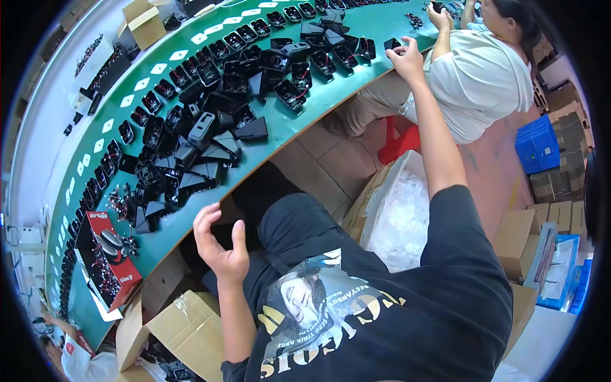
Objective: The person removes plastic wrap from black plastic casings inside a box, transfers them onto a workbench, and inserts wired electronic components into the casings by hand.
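Note:
My left hand (224,248) is raised just off the table's near edge, thumb and fingers apart, with nothing in it. Stretched far out to the right, my right hand (407,62) pinches a small black plastic housing (392,44) over the table edge. Left of it, several open black housings with red wires, such as this housing (323,62), stand in a loose row. A big heap of black plastic housings and wedge-shaped covers (203,127) fills the middle of the green table (280,130).
A co-worker in a light shirt (477,79) sits at the right; another person (83,360) is at lower left. A red box (111,261) of wired parts stands on the table. Beside my legs are a carton with clear plastic bags (401,213) and an open carton (191,331).

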### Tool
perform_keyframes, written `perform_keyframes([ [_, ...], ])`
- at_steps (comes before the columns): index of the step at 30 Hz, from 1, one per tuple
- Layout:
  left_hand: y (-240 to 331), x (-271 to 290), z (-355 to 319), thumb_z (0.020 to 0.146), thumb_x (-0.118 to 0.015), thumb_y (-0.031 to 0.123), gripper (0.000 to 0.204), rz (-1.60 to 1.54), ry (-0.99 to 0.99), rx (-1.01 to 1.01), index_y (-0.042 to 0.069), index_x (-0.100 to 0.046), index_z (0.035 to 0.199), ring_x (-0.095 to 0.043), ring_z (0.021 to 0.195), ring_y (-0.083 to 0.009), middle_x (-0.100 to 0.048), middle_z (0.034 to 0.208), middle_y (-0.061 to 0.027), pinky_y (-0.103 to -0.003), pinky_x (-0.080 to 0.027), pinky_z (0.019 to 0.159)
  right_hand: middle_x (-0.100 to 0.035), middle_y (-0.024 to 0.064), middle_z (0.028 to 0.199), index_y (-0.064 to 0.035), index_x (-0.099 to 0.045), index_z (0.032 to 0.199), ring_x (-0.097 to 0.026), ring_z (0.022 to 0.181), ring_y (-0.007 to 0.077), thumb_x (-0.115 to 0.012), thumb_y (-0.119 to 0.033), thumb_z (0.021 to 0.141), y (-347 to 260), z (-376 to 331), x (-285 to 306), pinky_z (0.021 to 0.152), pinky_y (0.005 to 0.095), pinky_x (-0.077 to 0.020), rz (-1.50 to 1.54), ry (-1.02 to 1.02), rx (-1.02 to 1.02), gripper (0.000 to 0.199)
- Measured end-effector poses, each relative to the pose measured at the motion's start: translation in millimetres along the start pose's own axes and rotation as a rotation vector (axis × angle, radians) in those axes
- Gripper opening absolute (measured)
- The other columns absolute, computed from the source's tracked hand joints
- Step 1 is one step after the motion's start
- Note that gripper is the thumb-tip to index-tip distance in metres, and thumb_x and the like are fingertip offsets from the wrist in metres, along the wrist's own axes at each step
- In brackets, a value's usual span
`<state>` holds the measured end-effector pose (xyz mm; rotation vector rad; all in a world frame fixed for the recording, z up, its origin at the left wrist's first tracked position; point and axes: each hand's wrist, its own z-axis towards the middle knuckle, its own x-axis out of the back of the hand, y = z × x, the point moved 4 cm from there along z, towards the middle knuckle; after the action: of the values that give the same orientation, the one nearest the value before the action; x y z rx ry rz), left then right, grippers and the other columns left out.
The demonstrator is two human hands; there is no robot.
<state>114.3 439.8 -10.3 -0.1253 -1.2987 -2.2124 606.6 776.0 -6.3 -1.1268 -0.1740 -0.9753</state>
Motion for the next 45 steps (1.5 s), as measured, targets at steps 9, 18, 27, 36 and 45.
perform_keyframes([
  [9, -25.1, 59.2, -19.1, 0.078, -0.071, 0.001, 0.028, 0.357, 0.226, 0.094, 0.003, -0.06, 0.103, -0.061, 0.102, -0.0295, -0.065, 0.108, -0.0114, -0.037, -0.048, 0.095, -0.074, 0.0043, 0.098, -0.0096, -0.05, 0.137, -0.07, 0.085, 0.027, -0.069, -0.038, 0.088, 71.1, 54.5, -23.8, 0.079, 0.0375, -0.0533, -0.371, -0.121, 0.232, 0.06],
  [18, -81.0, 125.3, 4.4, 0.078, -0.069, 0.008, 0.042, 0.849, 0.482, 0.137, 0.003, -0.055, 0.117, -0.055, 0.105, -0.0354, -0.059, 0.118, -0.0161, -0.042, -0.044, 0.096, -0.071, 0.0057, 0.109, -0.0103, -0.06, 0.124, -0.069, 0.096, 0.0241, -0.072, -0.014, 0.086, -21.7, 7.2, -35.8, 0.085, 0.0351, -0.0531, 0.06, -0.134, 0.431, 0.04],
  [27, -109.2, 119.2, -0.6, 0.076, -0.069, 0.007, 0.042, 0.638, 0.682, 0.298, 0.002, -0.056, 0.116, -0.054, 0.1, -0.0349, -0.056, 0.108, -0.0159, -0.042, -0.045, 0.093, -0.07, 0.0055, 0.088, -0.0043, -0.066, 0.084, -0.063, 0.075, 0.0233, -0.07, 0.008, 0.069, -404.7, -319.0, -100.0, 0.071, 0.0312, -0.052, 0.749, -0.632, 1.116, 0.02],
  [36, -112.3, 132.8, -32.5, 0.073, -0.066, 0.001, 0.029, 0.216, 0.992, 0.32, 0.002, -0.055, 0.1, -0.053, 0.085, -0.0269, -0.054, 0.102, -0.012, -0.033, -0.046, 0.079, -0.07, 0.0084, 0.092, -0.0045, -0.071, 0.09, -0.066, 0.073, 0.0299, -0.064, -0.002, 0.079, -536.5, -415.5, -230.9, 0.066, 0.0365, -0.0541, -0.068, -0.841, 1.542, 0.014],
  [45, -103.9, 153.9, -20.8, 0.072, -0.063, 0.004, 0.016, 0.079, 0.937, 0.416, 0.001, -0.051, 0.083, -0.05, 0.073, -0.0285, -0.054, 0.086, -0.0136, -0.034, -0.046, 0.072, -0.069, 0.0072, 0.092, -0.0076, -0.073, 0.096, -0.068, 0.081, 0.03, -0.069, -0.01, 0.079, -555.0, -424.4, -232.3, 0.073, 0.0394, -0.0555, 0.076, -0.947, 1.595, 0.018],
])
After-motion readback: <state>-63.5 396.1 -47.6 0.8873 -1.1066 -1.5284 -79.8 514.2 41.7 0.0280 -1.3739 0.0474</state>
